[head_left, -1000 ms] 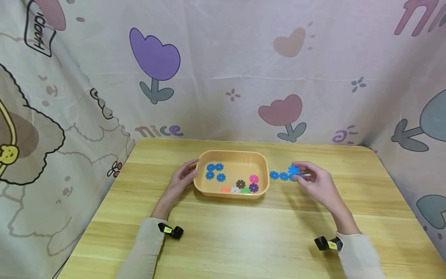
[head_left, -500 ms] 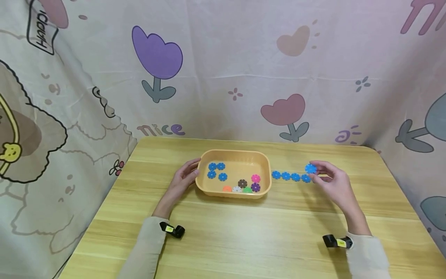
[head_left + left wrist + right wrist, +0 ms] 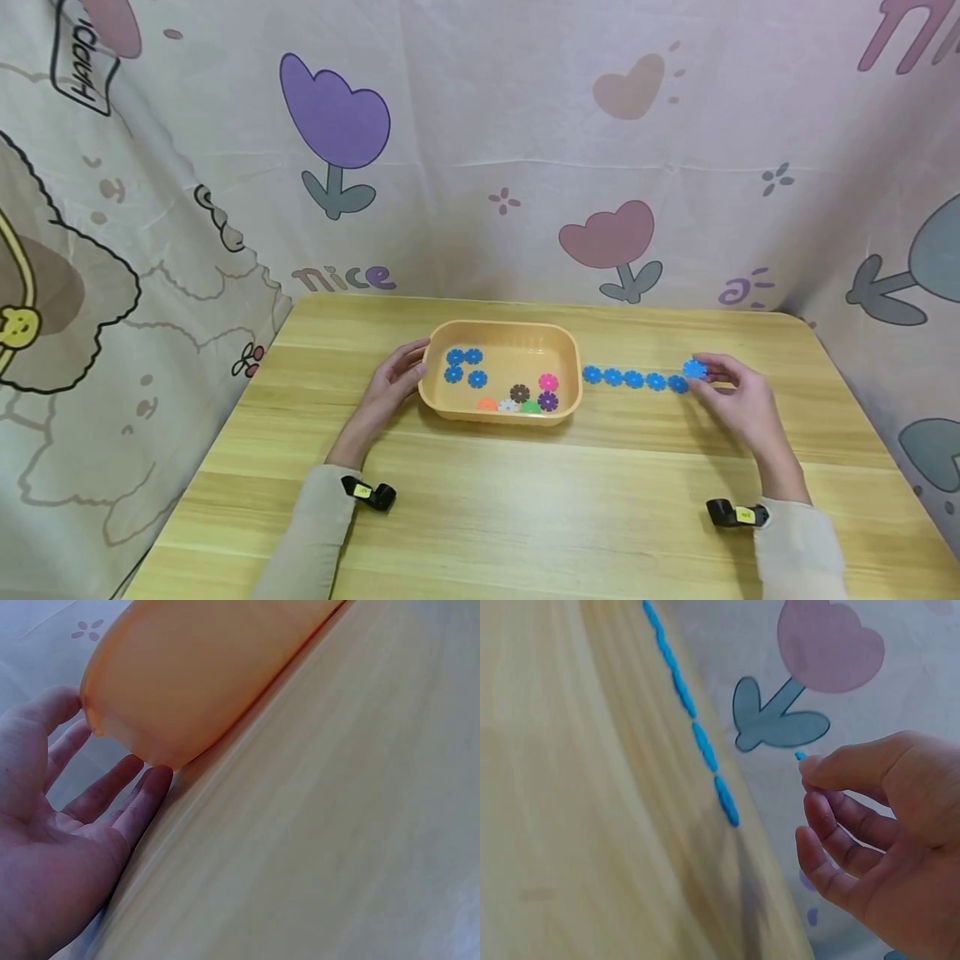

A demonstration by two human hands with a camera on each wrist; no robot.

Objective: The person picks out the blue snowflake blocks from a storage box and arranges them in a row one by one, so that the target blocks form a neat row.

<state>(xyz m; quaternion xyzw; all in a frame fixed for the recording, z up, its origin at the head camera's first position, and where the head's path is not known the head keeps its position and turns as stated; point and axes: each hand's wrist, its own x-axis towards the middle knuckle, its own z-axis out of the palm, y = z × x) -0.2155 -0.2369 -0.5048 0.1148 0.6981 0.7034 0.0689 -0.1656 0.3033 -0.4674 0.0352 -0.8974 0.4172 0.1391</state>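
Note:
My right hand (image 3: pixel 738 400) pinches a blue snowflake disc (image 3: pixel 694 369) between thumb and fingertips, raised over the table. Just left of it, a row of several blue snowflake discs (image 3: pixel 633 379) lies flat, stretching from the tray's right side. In the right wrist view, only a sliver of the held disc (image 3: pixel 800 756) shows past the thumb, and the row (image 3: pixel 679 686) appears edge-on. At the left end of the yellow-orange tray (image 3: pixel 501 419), my left hand (image 3: pixel 395 379) rests its fingertips on the outside wall, thumb tip at the rim (image 3: pixel 86 705).
Inside the tray are several more blue discs (image 3: pixel 453 374), plus pink (image 3: pixel 548 382), dark purple (image 3: pixel 548 401), brown (image 3: pixel 520 392), white, green and orange ones along the near side. A printed cloth (image 3: pixel 457 150) hangs behind the wooden table (image 3: pixel 480 508).
My right hand has moved rightward along the row, and one more blue disc now lies at its right end. The left hand stays at the tray.

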